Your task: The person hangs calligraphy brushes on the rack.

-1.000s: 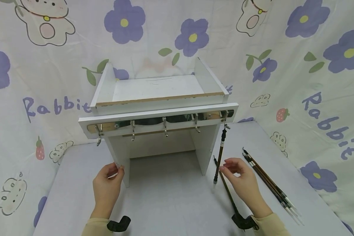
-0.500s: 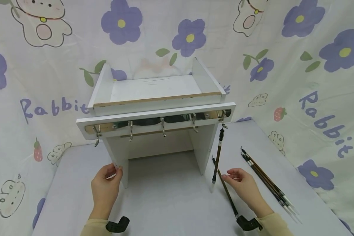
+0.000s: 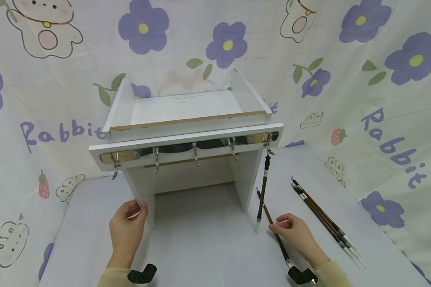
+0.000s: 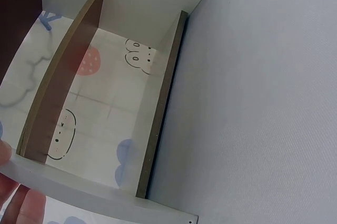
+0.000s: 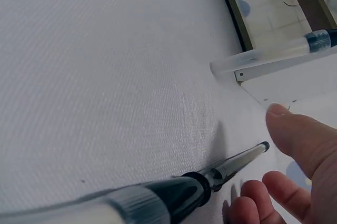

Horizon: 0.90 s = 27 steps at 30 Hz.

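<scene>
My left hand (image 3: 127,227) grips the front edge of the left side panel (image 3: 143,185) of a white wooden shelf. In the left wrist view, fingertips (image 4: 32,208) show at that panel's edge. From the rightmost metal hook hangs a calligraphy brush (image 3: 263,189), its clear cap pointing down. Another brush (image 3: 282,248) lies on the table below it, partly hidden by the right wrist camera. My right hand (image 3: 297,236) hovers beside this lying brush. In the right wrist view, thumb (image 5: 303,134) and fingers are apart, with nothing held between them.
Several more capped brushes (image 3: 323,217) lie bundled on the table at right. A hook rail (image 3: 176,148) spans the shelf's front, with other hooks bare. Printed cloth (image 3: 186,44) covers the wall behind. White table (image 3: 201,247) extends in front.
My right hand has left the hanging brush and moved down to the lying brush. The hanging brush has settled nearer to vertical. My left hand stays on the panel; the view has shifted slightly.
</scene>
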Available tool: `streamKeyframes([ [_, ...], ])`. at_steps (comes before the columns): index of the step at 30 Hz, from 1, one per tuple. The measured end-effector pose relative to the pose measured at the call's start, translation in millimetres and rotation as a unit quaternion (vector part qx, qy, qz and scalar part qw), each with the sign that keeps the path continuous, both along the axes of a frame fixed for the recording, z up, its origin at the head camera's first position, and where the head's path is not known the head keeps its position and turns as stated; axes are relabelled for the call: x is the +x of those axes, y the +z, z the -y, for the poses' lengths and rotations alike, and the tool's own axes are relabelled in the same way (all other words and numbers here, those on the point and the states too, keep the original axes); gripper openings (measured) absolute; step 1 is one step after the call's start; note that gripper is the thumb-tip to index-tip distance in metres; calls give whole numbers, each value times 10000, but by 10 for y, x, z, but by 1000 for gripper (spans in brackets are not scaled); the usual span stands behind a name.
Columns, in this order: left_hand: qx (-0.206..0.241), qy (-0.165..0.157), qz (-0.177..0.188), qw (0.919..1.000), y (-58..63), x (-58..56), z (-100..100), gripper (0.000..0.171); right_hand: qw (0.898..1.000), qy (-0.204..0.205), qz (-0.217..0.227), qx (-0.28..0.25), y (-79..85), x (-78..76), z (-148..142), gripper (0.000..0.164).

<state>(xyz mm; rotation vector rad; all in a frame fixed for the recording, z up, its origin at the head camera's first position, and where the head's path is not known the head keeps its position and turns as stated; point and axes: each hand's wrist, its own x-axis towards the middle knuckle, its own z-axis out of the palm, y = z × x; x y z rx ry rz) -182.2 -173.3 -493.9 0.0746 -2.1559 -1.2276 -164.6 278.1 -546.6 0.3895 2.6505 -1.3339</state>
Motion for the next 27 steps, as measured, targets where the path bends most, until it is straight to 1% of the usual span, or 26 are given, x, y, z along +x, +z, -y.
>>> streamKeyframes([
  [5,5,31,5,10000,-9,-2,0,12,9997,85,67,215,-63,-33,0,49],
  [10,14,3,-13,10000,3,2,-5,13,9992,121,6,387,-67,-26,12,47],
  [16,-35,-3,14,10000,23,10,-13,13,9992,143,-108,368,-77,-27,10,42],
  [22,-28,1,-3,10000,11,6,-6,13,9994,34,-168,299,-77,-44,16,32],
  [27,-72,38,61,9999,-6,6,-3,15,9995,3,-163,281,-87,-46,15,29],
])
